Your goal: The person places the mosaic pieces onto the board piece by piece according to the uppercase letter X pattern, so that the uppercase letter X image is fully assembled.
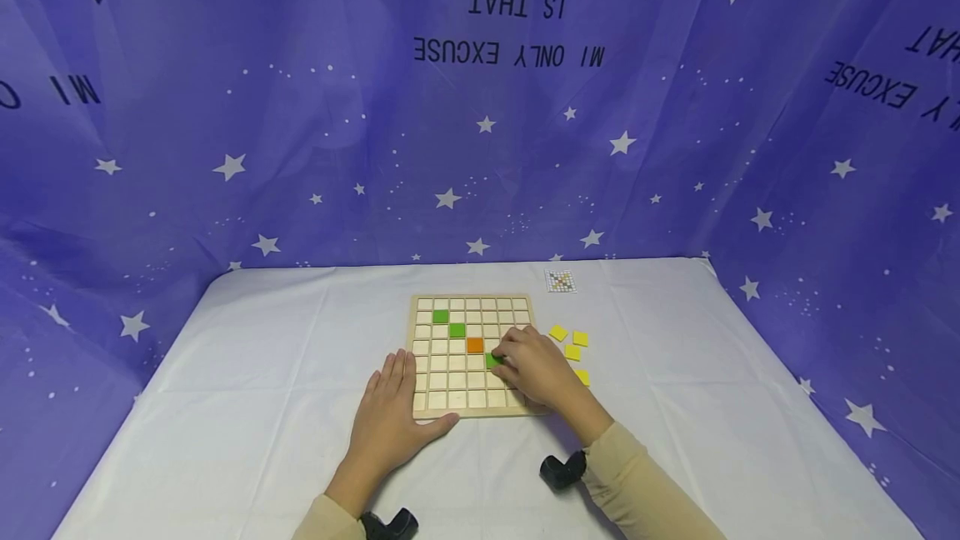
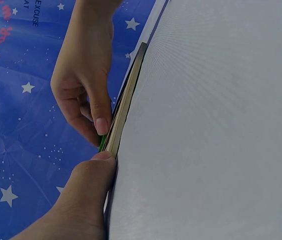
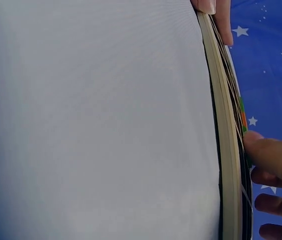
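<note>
A light wooden grid board lies flat on the table. Down its diagonal sit two green square tiles, an upper one and a lower one, then an orange tile. Just beyond the orange one, my right hand pinches another green tile at a grid square, partly covering it. With fingers straight, my left hand rests along the board's left edge, its thumb at the near edge. In the left wrist view the right hand's thumb and fingertips meet low over the board.
Several loose yellow tiles lie right of the board, some close behind the right hand. A small card with a coloured grid pattern is near the table's far edge. Purple starred cloth hangs behind the white-covered table.
</note>
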`<state>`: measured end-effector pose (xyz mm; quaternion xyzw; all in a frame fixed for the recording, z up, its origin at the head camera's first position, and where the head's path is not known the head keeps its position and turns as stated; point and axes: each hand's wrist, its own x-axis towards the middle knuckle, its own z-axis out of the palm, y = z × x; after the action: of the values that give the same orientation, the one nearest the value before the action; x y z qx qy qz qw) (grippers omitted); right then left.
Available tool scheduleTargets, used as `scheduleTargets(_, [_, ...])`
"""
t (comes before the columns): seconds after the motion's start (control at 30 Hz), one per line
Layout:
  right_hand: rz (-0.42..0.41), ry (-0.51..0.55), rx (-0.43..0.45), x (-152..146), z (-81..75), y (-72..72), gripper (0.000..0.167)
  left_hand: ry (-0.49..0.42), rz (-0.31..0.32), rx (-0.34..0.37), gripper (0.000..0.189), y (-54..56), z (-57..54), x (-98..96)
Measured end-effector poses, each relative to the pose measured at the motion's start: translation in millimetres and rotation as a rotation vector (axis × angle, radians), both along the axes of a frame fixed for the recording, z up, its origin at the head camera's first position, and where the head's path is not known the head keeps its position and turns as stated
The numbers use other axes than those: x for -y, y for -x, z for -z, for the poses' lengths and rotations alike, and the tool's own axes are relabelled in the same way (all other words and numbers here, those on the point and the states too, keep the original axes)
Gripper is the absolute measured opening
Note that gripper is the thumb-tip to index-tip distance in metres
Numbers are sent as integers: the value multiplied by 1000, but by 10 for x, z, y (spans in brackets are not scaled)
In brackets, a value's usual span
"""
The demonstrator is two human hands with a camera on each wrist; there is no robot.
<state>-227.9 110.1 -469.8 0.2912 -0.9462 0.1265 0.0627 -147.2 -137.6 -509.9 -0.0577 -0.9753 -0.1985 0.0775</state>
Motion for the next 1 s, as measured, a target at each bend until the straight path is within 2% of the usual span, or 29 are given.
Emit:
scheduleTargets(0.2, [12, 54, 19, -138, -44, -48, 31, 12, 0, -2, 124, 1, 0, -3])
scheduleTargets(0.43, [37, 88, 24, -457, -38, -95, 29, 10, 3, -4, 125, 5, 5, -7])
scheduleTargets(0.57, [63, 70, 27, -638, -21, -142, 29, 5, 5, -8, 125, 6, 6, -9])
scheduleTargets(0.77, [95, 20, 81, -818, -10, -209, 35, 2, 6, 1, 124, 4, 3, -3])
scheduleTargets(1.0, [69, 7, 93, -893, 20, -252, 36, -4, 3, -18, 124, -6, 0, -10])
